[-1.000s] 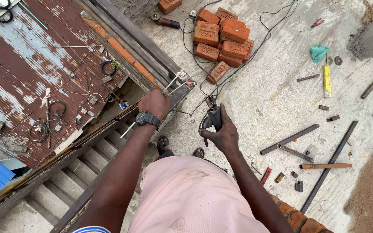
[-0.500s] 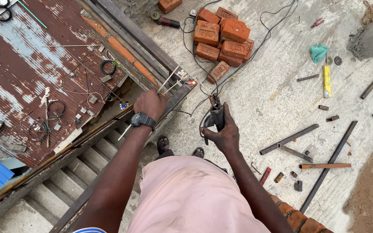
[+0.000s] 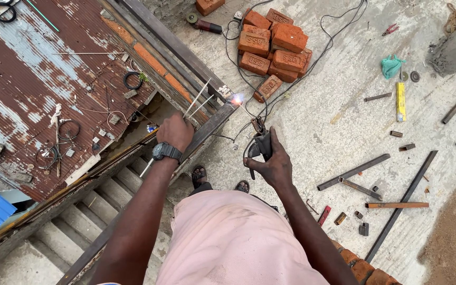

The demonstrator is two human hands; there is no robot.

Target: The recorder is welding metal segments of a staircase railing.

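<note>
My left hand (image 3: pixel 174 132), with a dark wristwatch (image 3: pixel 165 152) on the wrist, grips a bundle of thin welding rods (image 3: pixel 197 100) that fan out up and right over the steel frame (image 3: pixel 207 126). My right hand (image 3: pixel 273 163) is closed on a dark electrode holder (image 3: pixel 260 143). Its rod points up and left to a bright spark (image 3: pixel 236 98) on the frame's end. A black cable (image 3: pixel 249 79) runs from the holder toward the bricks.
A pile of red bricks (image 3: pixel 275 45) and an angle grinder (image 3: pixel 202 22) lie ahead. Steel bar offcuts (image 3: pixel 353 172), a yellow level (image 3: pixel 400 100) and a green cloth (image 3: pixel 391 66) lie on the concrete at right. A rusty corrugated roof (image 3: pixel 38 84) and stairs (image 3: pixel 80 221) drop away at left.
The electrode tip has reached the frame end and a bright arc has lit there. My right hand moved slightly up toward it; my left hand stayed with the rods.
</note>
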